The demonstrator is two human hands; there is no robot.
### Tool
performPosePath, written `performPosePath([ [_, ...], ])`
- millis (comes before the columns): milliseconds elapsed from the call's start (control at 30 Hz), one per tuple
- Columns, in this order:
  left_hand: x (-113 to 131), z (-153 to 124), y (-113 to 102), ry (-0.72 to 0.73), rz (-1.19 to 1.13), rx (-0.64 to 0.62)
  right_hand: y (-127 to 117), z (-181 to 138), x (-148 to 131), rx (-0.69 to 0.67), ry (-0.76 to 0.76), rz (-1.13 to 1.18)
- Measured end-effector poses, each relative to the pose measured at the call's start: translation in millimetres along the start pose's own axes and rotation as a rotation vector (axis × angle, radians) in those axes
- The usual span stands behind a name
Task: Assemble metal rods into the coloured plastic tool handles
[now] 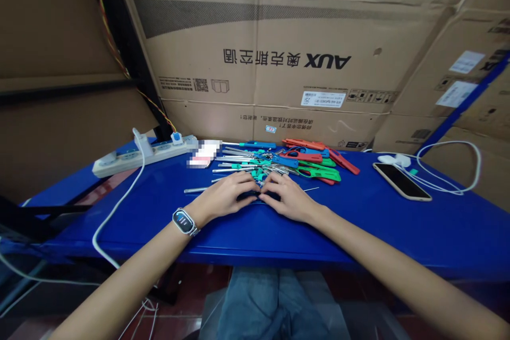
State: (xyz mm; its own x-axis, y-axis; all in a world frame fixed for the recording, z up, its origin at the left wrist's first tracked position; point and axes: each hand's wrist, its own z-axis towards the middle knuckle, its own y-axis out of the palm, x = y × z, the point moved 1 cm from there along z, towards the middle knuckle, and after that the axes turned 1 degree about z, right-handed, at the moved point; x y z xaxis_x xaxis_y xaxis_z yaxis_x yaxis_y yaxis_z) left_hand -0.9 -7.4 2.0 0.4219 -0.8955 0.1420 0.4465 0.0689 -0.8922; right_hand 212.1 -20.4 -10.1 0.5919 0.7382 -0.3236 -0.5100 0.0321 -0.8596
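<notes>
Cardboard (191, 58) backs blue tabletop (350, 228) — left hand (229, 193) and right hand (289, 196) seemingly pinch a dark piece (250, 194) (mostly hidden).

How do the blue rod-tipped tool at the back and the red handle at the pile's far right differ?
The blue tool lies almost crosswise; the red handle slants. The blue tool shows a thin rod pointing left; the red handle shows none. Both are long and narrow.

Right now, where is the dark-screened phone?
Head view, right side: the phone lies on the blue table, beside the white charger and right of the green handles.
</notes>
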Motion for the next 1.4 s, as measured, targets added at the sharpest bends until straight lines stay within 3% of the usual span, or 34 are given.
performPosePath([
  [367, -5.7, -5.0, -2.3, -0.129, -0.216, -0.052, -0.2, -1.4, 2.5, -0.007, 0.042, 0.035],
  [1033, -2.5, -7.5, -3.1, -0.144, -0.185, -0.057, 2.0, 0.1, 2.0, -0.011, 0.052, 0.005],
  [1400, -0.4, -8.2, -1.6, -0.140, -0.164, -0.140, 5.7, -0.5, 2.3, -0.006, 0.030, 0.015],
])
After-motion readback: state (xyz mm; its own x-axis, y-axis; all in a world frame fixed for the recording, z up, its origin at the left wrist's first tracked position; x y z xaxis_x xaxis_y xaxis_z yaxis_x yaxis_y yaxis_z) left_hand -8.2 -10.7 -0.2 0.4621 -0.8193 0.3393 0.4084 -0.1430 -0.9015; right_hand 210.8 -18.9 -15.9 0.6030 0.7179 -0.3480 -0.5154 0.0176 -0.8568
